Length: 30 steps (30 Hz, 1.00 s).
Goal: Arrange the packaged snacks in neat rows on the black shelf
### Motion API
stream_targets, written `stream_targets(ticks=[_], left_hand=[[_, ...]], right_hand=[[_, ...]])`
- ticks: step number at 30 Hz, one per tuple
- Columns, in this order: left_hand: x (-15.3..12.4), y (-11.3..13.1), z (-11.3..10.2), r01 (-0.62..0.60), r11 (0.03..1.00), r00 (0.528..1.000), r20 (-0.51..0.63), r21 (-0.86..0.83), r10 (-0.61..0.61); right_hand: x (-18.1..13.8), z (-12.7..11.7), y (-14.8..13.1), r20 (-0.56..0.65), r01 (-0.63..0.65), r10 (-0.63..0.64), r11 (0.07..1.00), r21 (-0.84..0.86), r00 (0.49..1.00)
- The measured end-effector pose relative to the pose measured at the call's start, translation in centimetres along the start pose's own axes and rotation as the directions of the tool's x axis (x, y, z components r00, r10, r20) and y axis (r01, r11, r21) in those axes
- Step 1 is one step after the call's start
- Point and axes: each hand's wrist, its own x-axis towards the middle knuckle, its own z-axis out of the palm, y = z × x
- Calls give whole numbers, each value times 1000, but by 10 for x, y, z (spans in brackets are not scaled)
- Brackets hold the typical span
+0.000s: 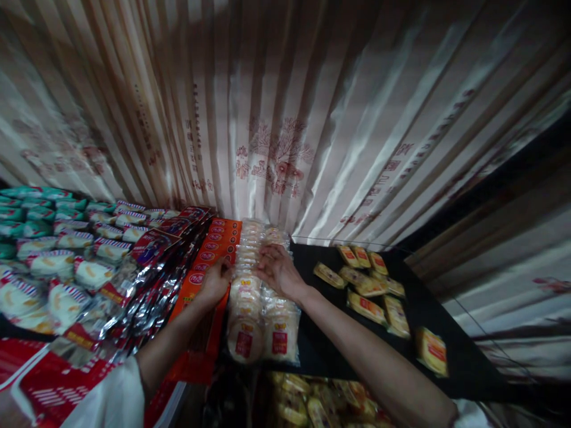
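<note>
Two rows of clear packets of round pale crackers (261,309) with red labels lie on a dark shelf (419,309). My left hand (217,279) rests on the left edge of the rows, beside a strip of orange packets (214,244), fingers curled against the packets. My right hand (279,268) lies on top of the rows with its fingers bent down onto the packets. Whether either hand grips a packet is not clear.
Several loose yellow packets (370,288) are scattered on the dark shelf to the right. To the left lie shiny red-and-silver bags (151,279), white red-striped packets (66,267) and green packets (27,208). More yellow packets (312,404) sit below. Striped satin curtains (285,119) hang behind.
</note>
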Motion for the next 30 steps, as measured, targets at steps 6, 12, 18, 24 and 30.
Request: stream_targets(ticks=[6,12,18,24,30], left_hand=[[-6,0,-3,68,995,997,41,-72,-65],[-27,-4,-16,90,992,996,18,83,-92],[-33,-7,-7,44,998,992,116,-33,-40],[-27,-4,6,126,955,992,45,-270,-118],[-31,0,3,160,969,987,2,-190,-162]], right_hand=[[-2,9,4,41,-12,11,1000,9,999],[0,13,7,24,-3,2,1000,10,1000],[0,13,5,12,-20,20,1000,24,1000],[-7,1,-6,13,22,-23,999,29,1000],[-12,3,-7,97,1,-3,1000,27,995]])
